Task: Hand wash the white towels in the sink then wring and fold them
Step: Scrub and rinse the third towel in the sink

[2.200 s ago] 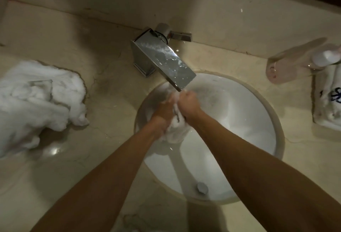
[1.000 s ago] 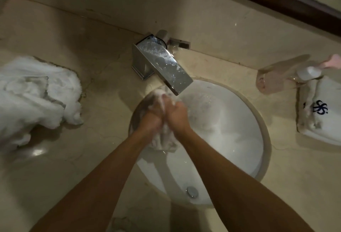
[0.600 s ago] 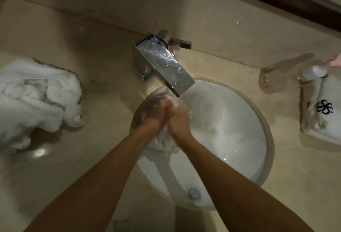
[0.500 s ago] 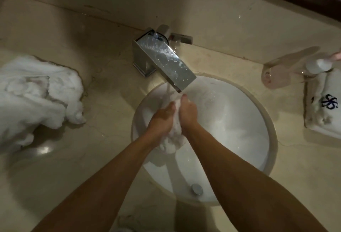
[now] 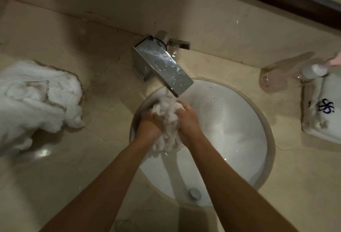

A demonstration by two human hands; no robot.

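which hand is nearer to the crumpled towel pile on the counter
Left. The left hand grips the wet towel in the sink, on the side facing the towel pile. The right hand grips it on the far side.

White towel, white sink (folded cloth: navy monogram).

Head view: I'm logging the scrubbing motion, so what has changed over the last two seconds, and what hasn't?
The hands have spread apart: earlier pressed together, the left hand and right hand now grip opposite sides of the bunched towel, more of it showing between them. It stays under the faucet over the sink. The towel heap and monogrammed towel lie unmoved.
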